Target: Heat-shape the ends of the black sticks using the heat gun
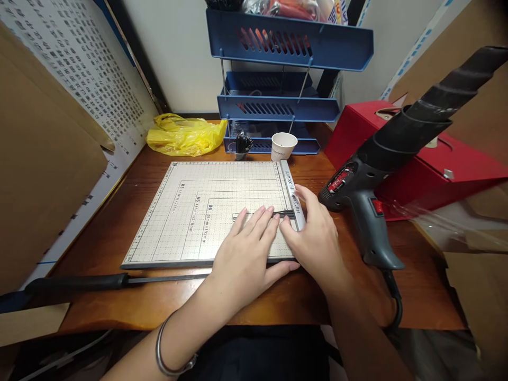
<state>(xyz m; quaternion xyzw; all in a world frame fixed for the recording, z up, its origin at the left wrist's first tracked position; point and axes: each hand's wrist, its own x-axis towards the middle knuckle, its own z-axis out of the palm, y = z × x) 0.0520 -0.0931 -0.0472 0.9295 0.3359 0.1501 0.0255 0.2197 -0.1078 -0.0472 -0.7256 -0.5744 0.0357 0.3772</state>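
Observation:
A paper cutter with a cream gridded board lies flat on the desk. Several thin black strips lie across its right part, with their right ends at the metal guide rail. My left hand rests flat on the board with fingers spread, fingertips at the strips and thumb by the near edge. My right hand straddles the rail, thumb on the board beside the strips and forefinger at the outer side; its other fingers are hidden. The cutter's long black-handled arm sticks out left along the front edge.
Behind the board stand a clear cup of black strips and a white paper cup. A yellow plastic bag lies back left, beside a blue tiered rack. On the right are a heat gun and a red box.

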